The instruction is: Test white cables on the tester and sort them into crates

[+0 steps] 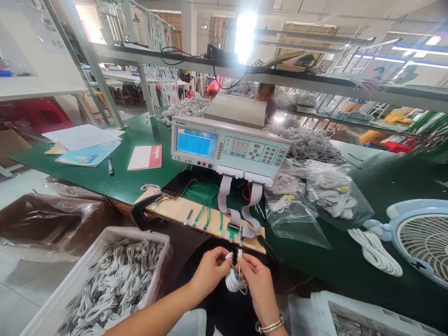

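Both ends of a coiled white cable (pixel 235 281) are in my hands, and the coil hangs between them. My left hand (pixel 214 268) pinches one white plug (pixel 229 255). The other white plug (pixel 240 253) is pinched by my right hand (pixel 255 277), which wears a bracelet at the wrist. Just beyond the plugs is the front edge of a wooden board (pixel 182 208), with small sockets and green wires on it. Grey ribbon cables (pixel 225 196) run from the board up to a bench tester (pixel 229 149) with a lit blue screen.
At left a white bin (pixel 159 235) holds many coiled cables; another bin (pixel 324 310) stands at lower right. Bagged cables (pixel 331 191), a loose cable bundle (pixel 376 252) and a blue fan (pixel 420 233) lie right. Clamps (pixel 142 212) grip the board. A person (pixel 270 105) is behind the tester.
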The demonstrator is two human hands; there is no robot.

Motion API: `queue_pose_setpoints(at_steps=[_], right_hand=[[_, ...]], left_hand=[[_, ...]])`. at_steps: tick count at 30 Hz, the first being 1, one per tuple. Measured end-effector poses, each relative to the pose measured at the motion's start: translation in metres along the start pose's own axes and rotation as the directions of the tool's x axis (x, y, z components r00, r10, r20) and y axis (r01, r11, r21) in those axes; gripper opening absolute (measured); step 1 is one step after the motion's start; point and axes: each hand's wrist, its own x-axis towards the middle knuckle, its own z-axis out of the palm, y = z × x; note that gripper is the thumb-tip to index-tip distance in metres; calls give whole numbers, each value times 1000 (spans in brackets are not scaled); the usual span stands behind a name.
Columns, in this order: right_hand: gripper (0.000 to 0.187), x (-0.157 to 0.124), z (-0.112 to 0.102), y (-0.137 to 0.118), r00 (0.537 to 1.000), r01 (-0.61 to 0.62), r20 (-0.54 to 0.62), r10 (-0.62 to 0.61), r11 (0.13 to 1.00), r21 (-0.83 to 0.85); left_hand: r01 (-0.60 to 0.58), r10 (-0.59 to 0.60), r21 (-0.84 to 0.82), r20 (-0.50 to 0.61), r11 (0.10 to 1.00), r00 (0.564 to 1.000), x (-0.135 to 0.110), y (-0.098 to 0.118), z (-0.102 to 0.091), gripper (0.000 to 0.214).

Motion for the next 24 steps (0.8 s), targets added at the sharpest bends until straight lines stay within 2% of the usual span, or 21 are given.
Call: queue_pose_setpoints(at_steps=[6, 11, 13, 18, 21, 24], right_hand=[[29, 6, -1, -4, 1000, 8, -18, -8, 1000, -14], [21, 7, 10, -4, 998, -22, -47, 31, 981, 195], [22, 7, 12, -3, 997, -9, -76, 26, 975, 223], [33, 3, 3, -8, 997, 27, -66, -25, 999, 23], [30, -2, -3, -8, 999, 37, -30, -37, 999, -11], [30, -8, -4, -4, 999, 33, -34, -34, 999, -17]], left_hand=[[80, -75, -81, 56, 994, 996, 5, 1, -5, 25], [208, -198, -199, 71, 958, 978, 8, 11, -12, 27], [239, -228, -237, 72, 942, 971, 8, 13, -14, 27], [296, -281, -356, 96, 886, 955, 10, 15, -7, 25], [309, -318, -432, 53, 847, 946, 9, 15, 3, 24], [270, -312, -519, 6, 811, 950, 6, 14, 10, 23]])
